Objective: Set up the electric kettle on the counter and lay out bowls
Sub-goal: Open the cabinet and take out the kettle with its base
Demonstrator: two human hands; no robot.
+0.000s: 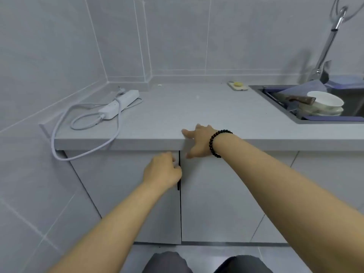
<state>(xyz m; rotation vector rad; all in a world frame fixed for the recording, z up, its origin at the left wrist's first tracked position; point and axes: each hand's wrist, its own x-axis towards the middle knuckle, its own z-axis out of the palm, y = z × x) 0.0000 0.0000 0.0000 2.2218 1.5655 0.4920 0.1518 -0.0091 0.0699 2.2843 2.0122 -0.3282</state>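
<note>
The left hand [162, 170] was curled in a grip around the thin black vertical handle [179, 185] at the inner edge of the left pale grey cabinet door [122, 186], its fingers hooked at the dark seam between the two doors. The right hand [198, 141], wearing a bracelet of dark round beads [215, 142] at the wrist, held nothing: its fingers lay spread and nearly straight on the front edge of the light grey stone surface [187, 111], with the thumb hanging below the edge in front of the right pale grey cabinet door [220, 198]. Both doors looked closed or nearly so.

No kettle could be seen. A stack of white ceramic bowls [323, 104] sat in the dark sink [279, 109] at the far right, with a brown-handled cleaver [299, 99] resting against them. A chrome tap [327, 44] rose behind the sink. Near the sink's back left corner, on the surface, lay a small pale dish holding a yellow lump [237, 85].

At the left end of the surface, well apart from both hands, lay a white power strip [120, 104], its white cable [82, 123] looping over the front edge. Grey tiled walls [177, 36] enclosed the corner. The person's dark-clothed knees [167, 263] showed at the bottom.
</note>
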